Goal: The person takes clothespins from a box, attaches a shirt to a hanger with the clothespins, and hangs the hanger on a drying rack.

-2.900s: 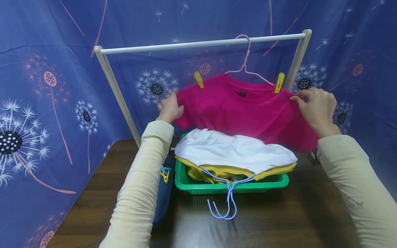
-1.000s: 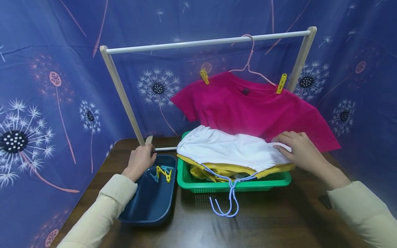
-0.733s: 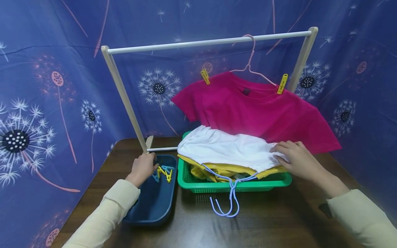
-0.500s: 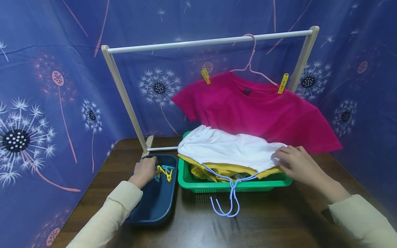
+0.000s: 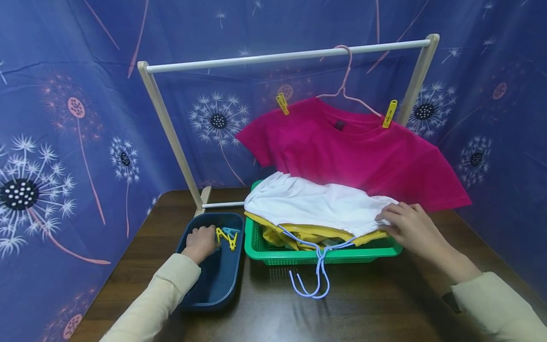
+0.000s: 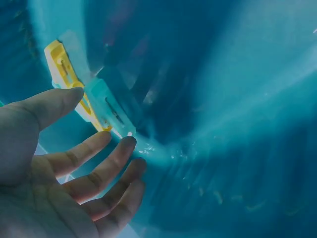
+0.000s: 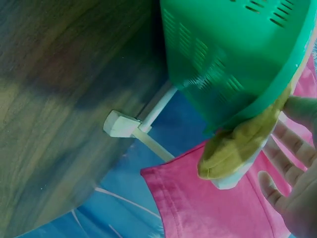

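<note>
My left hand [image 5: 201, 242] is inside the dark blue tray [image 5: 220, 304]. In the left wrist view its fingers are spread loosely, with thumb and forefinger tips right at a yellow clothespin [image 6: 60, 62]. Beside that lies a blue clothespin [image 6: 109, 106]. My right hand [image 5: 412, 228] rests its fingertips on the right edge of a white garment [image 5: 320, 202], fairly straight-fingered in the right wrist view. This garment lies over yellow cloth [image 5: 312, 231] on a green basket [image 5: 316, 257]. Lavender hanger hooks [image 5: 318, 275] stick out over the basket's front.
Behind the basket, a magenta T-shirt [image 5: 342, 152] hangs on a pink hanger [image 5: 344, 85] from a white rail [image 5: 248, 60]. Yellow clothespins [image 5: 390, 114] grip its shoulders. The rack's wooden post [image 5: 171, 133] stands just behind the tray. A brown table [image 5: 367, 304] bears everything.
Both hands have let go of the magenta T-shirt's sleeves. My left hand has moved down into the tray, lately slightly nearer me; my right hand has come down to the white garment's edge.
</note>
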The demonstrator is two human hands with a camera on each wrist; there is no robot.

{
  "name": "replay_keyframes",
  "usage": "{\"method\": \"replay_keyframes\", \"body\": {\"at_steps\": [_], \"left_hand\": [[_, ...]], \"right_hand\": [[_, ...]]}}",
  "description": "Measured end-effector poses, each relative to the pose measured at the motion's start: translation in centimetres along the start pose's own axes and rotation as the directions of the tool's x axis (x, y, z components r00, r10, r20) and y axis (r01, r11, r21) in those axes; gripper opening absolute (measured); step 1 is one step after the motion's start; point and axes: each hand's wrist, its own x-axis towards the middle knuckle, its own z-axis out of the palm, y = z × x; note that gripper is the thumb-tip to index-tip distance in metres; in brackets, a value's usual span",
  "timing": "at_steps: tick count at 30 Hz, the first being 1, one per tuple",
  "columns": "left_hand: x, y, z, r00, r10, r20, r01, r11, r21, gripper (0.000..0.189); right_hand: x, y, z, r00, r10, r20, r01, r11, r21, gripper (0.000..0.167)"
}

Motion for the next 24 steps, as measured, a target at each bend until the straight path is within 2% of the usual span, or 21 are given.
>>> {"method": "replay_keyframes", "body": {"at_steps": [3, 7, 8, 20, 24], "left_hand": [[0.15, -0.08, 0.27, 1.0, -0.014, 0.007, 0.014, 1.0, 0.001, 0.041], [0.29, -0.13, 0.51, 1.0, -0.016, 0.015, 0.016, 1.0, 0.018, 0.037], [0.31, -0.12, 0.53, 1.0, -0.015, 0.016, 0.015, 1.0, 0.019, 0.036], [0.43, -0.24, 0.86, 1.0, -0.024, 0.004, 0.024, 1.0, -0.008, 0.032], [0.42, -0.28, 0.79, 0.999, -0.035, 0.001, 0.035, 0.999, -0.02, 0.029]], "right_hand": [[0.01, 0.04, 0.15, 0.999, -0.022, -0.034, 0.022, 1.0, 0.0, 0.024], [0.02, 0.05, 0.32, 0.996, -0.062, -0.07, 0.061, 0.998, -0.023, 0.06], [0.03, 0.05, 0.34, 0.995, -0.068, -0.074, 0.066, 0.997, -0.031, 0.065], [0.05, 0.22, 0.35, 0.992, -0.099, -0.074, 0.095, 0.993, -0.064, 0.063], [0.06, 0.22, 0.36, 0.991, -0.106, -0.082, 0.1, 0.992, -0.073, 0.055]]}}
